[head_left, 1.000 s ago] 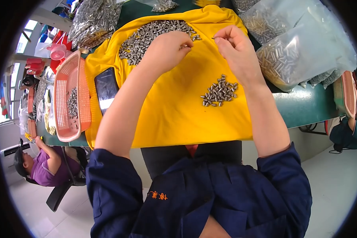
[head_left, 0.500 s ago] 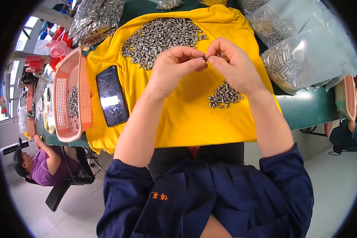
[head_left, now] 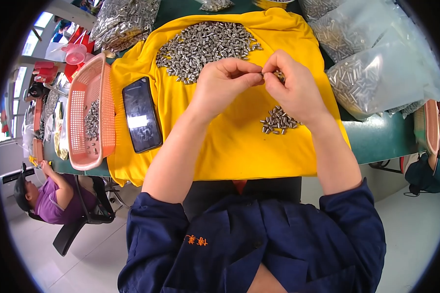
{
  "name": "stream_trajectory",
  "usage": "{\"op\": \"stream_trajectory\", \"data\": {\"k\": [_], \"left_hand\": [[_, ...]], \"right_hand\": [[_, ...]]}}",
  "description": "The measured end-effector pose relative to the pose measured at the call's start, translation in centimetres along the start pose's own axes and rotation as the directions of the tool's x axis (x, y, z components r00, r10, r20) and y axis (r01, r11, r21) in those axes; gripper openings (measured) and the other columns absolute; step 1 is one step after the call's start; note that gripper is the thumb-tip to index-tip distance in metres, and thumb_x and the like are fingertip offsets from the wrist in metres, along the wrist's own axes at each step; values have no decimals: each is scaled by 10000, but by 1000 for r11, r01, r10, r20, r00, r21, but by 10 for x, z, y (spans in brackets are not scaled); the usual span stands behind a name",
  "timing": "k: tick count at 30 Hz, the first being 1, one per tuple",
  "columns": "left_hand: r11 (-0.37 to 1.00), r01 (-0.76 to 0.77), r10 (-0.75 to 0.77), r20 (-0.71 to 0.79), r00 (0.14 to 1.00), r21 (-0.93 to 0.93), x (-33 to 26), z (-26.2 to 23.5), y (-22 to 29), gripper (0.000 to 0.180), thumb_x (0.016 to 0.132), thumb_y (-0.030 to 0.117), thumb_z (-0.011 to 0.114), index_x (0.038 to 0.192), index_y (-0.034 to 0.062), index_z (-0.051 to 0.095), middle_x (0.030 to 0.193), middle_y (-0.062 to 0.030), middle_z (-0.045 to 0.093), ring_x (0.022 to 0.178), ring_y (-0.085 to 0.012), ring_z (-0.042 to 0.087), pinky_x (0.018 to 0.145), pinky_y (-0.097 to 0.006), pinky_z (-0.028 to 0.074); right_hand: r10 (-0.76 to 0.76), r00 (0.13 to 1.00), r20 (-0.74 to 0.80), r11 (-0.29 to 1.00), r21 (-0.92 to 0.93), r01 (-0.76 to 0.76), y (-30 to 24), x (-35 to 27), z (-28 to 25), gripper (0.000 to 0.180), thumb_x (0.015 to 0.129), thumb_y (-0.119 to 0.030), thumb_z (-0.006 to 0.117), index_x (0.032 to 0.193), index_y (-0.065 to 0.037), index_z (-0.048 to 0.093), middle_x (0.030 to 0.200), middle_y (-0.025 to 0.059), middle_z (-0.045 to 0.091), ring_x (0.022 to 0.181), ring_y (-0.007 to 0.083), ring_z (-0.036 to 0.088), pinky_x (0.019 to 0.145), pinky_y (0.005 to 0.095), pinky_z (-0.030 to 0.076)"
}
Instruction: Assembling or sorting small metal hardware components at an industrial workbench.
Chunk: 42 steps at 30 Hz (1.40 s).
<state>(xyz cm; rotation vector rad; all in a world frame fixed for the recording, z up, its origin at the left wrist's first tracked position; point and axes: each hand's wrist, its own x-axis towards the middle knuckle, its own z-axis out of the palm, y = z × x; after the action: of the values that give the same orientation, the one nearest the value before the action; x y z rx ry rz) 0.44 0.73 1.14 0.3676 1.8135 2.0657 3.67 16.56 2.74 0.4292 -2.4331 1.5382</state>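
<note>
Above the yellow cloth [head_left: 230,151] my two hands meet fingertip to fingertip. My left hand [head_left: 226,84] is closed in a pinch, thumb against index finger, at a small metal piece that the fingertips mostly hide. From the other side my right hand [head_left: 298,90] pinches at the same spot. More small metal pieces [head_left: 279,75] show in its curled fingers. Behind my left hand spreads a large pile of short steel cylinders [head_left: 205,46]. A smaller pile of like cylinders [head_left: 278,121] lies below my right hand.
A black phone [head_left: 142,115] lies left on the cloth, beside a pink plastic basket [head_left: 78,144] holding some metal pieces. Clear bags of metal parts [head_left: 359,80] stand at the right, another bag [head_left: 124,24] at the back left. A person in purple [head_left: 58,200] sits far left.
Both joined hands have shifted slightly to the right in the picture, and the whole table view has shifted a little too. The shiny piece between the fingertips is now more covered.
</note>
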Motion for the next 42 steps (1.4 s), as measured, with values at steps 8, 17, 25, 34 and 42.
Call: {"op": "stream_trajectory", "data": {"k": [8,17,25,34,42], "left_hand": [[875,-17,18,3,1000,485,-1,-1,9,166,760,20,602,925,-5,612,826,-39,629,751,-90,584,693,-202,472],[822,1,68,-99,993,569,-2,-16,1,160,743,80,610,891,26,636,766,-54,646,693,-106,603,657,-219,475],[897,-188,213,-18,977,401,0,-14,-3,127,755,76,621,869,22,637,818,-6,610,699,-71,553,646,-180,437],[953,59,-47,47,998,-297,0,-10,-4,141,807,36,569,939,-13,571,847,-76,608,766,-146,608,690,-238,501],[934,40,-13,78,997,-355,-1,-6,-5,124,807,21,565,926,-13,575,851,-86,612,754,-153,613,700,-247,510]], "right_hand": [[32,998,62,987,-157,-22,2,-2,5,65,739,-75,507,769,-27,475,597,132,517,540,261,515,502,340,394],[-46,998,-46,968,-248,33,6,1,-6,98,736,-96,538,781,-19,496,645,115,546,523,214,523,494,305,402],[181,983,-21,981,81,-179,7,2,-5,86,758,-85,522,797,-14,494,624,24,503,539,78,417,484,234,357],[157,986,55,960,225,-165,5,1,0,85,762,-85,520,793,-11,493,655,4,500,580,64,418,511,216,354],[179,981,75,934,299,-194,4,1,-1,68,769,-74,517,791,-13,495,672,-5,498,600,55,423,521,207,361]]}}
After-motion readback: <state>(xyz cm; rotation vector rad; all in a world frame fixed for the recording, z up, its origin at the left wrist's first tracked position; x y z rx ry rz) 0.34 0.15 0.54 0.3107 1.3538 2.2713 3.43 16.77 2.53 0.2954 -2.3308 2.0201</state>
